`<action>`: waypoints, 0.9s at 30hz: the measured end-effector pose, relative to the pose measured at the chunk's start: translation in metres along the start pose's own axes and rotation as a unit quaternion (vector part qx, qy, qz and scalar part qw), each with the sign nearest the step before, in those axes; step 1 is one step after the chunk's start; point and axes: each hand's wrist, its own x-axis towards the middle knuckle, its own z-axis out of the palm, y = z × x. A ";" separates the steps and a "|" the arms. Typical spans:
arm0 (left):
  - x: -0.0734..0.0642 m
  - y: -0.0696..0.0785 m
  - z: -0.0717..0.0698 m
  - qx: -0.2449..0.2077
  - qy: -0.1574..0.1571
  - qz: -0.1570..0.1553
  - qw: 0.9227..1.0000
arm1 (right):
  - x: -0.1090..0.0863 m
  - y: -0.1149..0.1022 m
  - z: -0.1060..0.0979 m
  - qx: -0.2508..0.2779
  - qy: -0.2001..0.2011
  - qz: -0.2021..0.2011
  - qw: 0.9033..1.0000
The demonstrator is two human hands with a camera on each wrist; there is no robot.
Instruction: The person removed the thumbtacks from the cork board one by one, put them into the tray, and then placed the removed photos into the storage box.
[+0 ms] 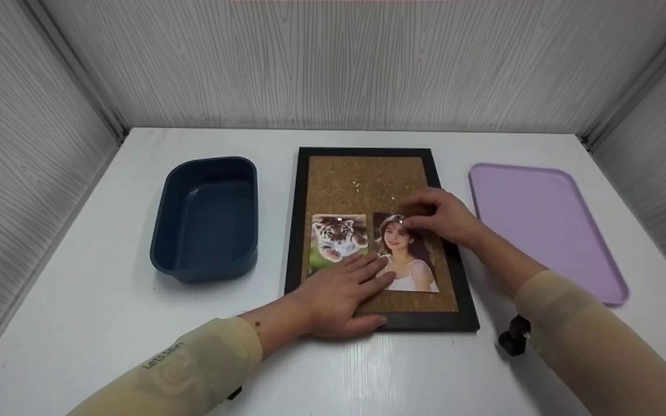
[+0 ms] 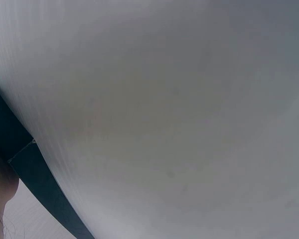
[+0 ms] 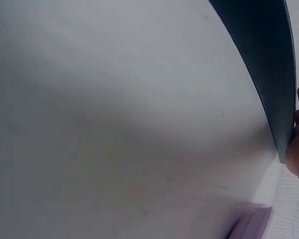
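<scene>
A cork board (image 1: 333, 173) in a black frame lies on the white table. On it, a tiger cub photo (image 1: 333, 237) and a portrait photo (image 1: 408, 266) are side by side, the cub photo with a small pushpin (image 1: 339, 219) at its top edge. My left hand (image 1: 339, 294) lies flat across the photos' lower inner parts, thumb on the frame's near bar. At the portrait's top edge, my right hand (image 1: 446, 216) has its thumb tip against another pushpin (image 1: 401, 222), index finger apart above it. Both wrist views catch mostly table, with the frame's side (image 3: 269, 64) and a bit of hand.
Left of the board stands a deep navy bin (image 1: 206, 271). A flat lilac tray (image 1: 541, 225) lies to the right, beside the right forearm. Several small gold pins (image 1: 357, 186) are on the upper cork. Pale panels (image 1: 344, 69) enclose the table's back and sides.
</scene>
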 end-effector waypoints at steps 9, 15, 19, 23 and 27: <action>0.001 -0.001 0.001 -0.007 0.001 0.002 1.000 | 0.000 0.001 0.003 0.005 -0.016 -0.015 1.000; 0.001 -0.002 0.001 -0.009 0.000 0.000 1.000 | 0.001 0.001 0.003 -0.059 -0.003 -0.030 0.998; 0.001 -0.002 0.001 -0.010 0.000 0.000 1.000 | 0.002 0.002 0.004 -0.093 0.006 -0.027 0.995; 0.001 -0.002 0.001 -0.011 0.003 0.001 1.000 | 0.002 0.002 0.004 -0.108 0.008 -0.031 0.994; 0.001 -0.001 0.001 -0.011 0.005 0.001 1.000 | 0.003 0.003 0.004 -0.113 0.006 -0.036 0.993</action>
